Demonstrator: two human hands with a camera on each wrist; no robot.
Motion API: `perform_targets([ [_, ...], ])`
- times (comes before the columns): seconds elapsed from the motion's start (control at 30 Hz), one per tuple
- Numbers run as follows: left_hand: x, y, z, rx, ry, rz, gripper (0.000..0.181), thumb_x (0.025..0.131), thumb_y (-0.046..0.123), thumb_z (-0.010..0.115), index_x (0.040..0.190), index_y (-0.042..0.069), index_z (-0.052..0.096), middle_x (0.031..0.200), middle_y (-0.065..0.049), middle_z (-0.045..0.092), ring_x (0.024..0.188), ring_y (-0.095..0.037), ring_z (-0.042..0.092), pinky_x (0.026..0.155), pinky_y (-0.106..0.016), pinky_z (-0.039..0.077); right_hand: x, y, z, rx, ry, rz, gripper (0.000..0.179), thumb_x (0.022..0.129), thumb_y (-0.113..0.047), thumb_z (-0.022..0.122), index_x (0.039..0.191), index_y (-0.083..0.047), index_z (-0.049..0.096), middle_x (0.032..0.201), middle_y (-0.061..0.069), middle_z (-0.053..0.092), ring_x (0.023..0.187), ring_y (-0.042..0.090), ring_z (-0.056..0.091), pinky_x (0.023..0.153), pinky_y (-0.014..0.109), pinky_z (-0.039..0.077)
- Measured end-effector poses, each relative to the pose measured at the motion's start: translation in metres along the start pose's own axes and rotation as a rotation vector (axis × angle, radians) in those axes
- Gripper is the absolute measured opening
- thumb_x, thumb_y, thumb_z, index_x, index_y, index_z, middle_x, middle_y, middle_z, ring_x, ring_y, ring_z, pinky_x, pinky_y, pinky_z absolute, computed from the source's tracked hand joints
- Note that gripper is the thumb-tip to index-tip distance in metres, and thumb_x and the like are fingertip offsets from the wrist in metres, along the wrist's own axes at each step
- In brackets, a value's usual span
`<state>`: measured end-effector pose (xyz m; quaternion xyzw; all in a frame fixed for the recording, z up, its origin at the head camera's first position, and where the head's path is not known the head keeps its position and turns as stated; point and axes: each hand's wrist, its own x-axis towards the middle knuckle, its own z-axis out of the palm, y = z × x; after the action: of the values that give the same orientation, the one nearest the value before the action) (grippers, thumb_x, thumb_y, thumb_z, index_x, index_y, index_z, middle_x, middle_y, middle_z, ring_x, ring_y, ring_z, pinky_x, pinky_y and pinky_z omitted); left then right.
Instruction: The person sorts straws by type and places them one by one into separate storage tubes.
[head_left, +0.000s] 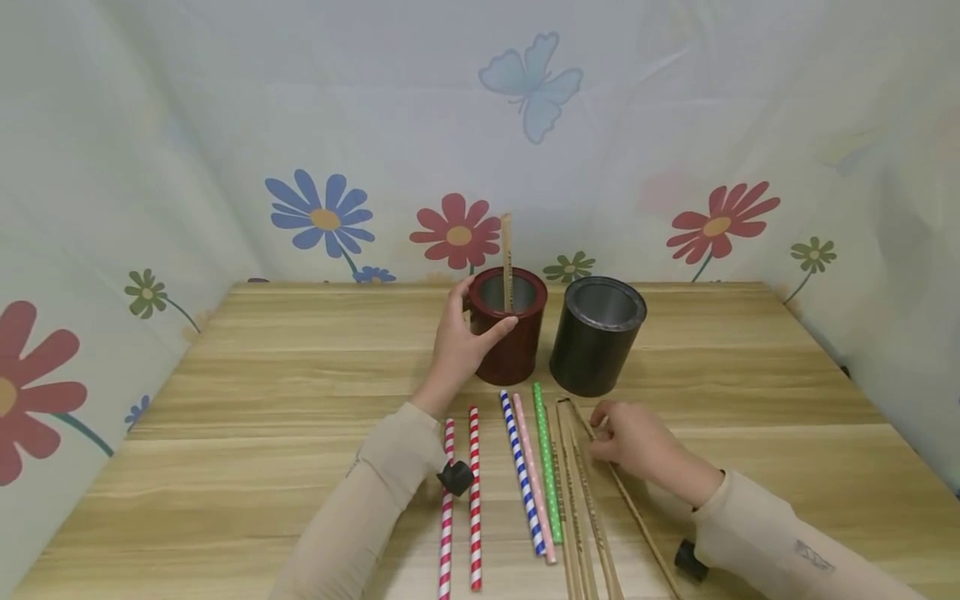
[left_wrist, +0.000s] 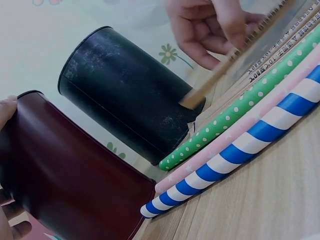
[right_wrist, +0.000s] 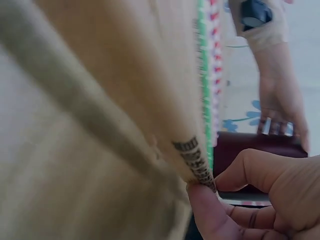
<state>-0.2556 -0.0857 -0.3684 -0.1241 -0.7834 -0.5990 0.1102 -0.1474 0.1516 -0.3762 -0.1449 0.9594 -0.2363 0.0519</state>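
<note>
My left hand [head_left: 459, 337] grips the dark red cup [head_left: 517, 354] at its left side, with the thumb across the front. One brown straw [head_left: 507, 258] stands upright inside that cup. Between thumb and index finger, my right hand [head_left: 637, 440] pinches another brown straw [head_left: 637, 517] with printed text, near its far end. In the left wrist view this straw [left_wrist: 210, 86] slants, its end in front of the black cup [left_wrist: 130, 90]. Several more brown straws [head_left: 573, 508] lie just left of the right hand.
Left of the brown straws lie a green dotted straw [head_left: 547, 467], a pink straw [head_left: 534, 475] and a blue-striped straw [head_left: 523, 475]. Two red-striped straws [head_left: 475, 533] lie by the left forearm. A flowered cloth [head_left: 405, 108] hangs behind the wooden table [head_left: 300, 358].
</note>
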Motion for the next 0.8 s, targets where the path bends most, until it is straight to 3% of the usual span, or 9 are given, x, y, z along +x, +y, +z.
perform_targets([
  [0.2, 0.0, 0.001, 0.001, 0.001, -0.005, 0.006, 0.085, 0.08, 0.029, 0.077, 0.148, 0.013, 0.029, 0.142, -0.008, 0.044, 0.13, -0.024, 0.043, 0.11, -0.043, 0.04, -0.002, -0.002, -0.02, 0.124, -0.035, -0.029, 0.031, 0.076, -0.001, 0.06, 0.106, 0.005, 0.058, 0.059, -0.002, 0.06, 0.044, 0.009, 0.052, 0.052, 0.022, 0.045],
  [0.47, -0.001, -0.001, -0.002, 0.026, 0.012, 0.001, 0.086, 0.081, 0.031, 0.077, 0.149, 0.012, 0.028, 0.142, -0.009, 0.044, 0.129, -0.024, 0.043, 0.109, -0.044, 0.041, 0.001, -0.011, -0.045, 0.245, -0.059, -0.052, 0.028, 0.079, -0.001, 0.057, 0.107, 0.002, 0.056, 0.069, 0.003, 0.058, 0.048, 0.013, 0.057, 0.048, 0.027, 0.052],
  [0.8, -0.002, -0.002, -0.001, 0.044, 0.008, 0.013, 0.084, 0.081, 0.031, 0.076, 0.148, 0.012, 0.029, 0.142, -0.009, 0.045, 0.129, -0.025, 0.043, 0.109, -0.045, 0.041, 0.006, -0.027, -0.086, 0.358, -0.012, -0.156, 0.028, 0.084, 0.003, 0.056, 0.112, 0.006, 0.049, 0.079, 0.008, 0.056, 0.06, 0.012, 0.055, 0.051, 0.031, 0.054],
])
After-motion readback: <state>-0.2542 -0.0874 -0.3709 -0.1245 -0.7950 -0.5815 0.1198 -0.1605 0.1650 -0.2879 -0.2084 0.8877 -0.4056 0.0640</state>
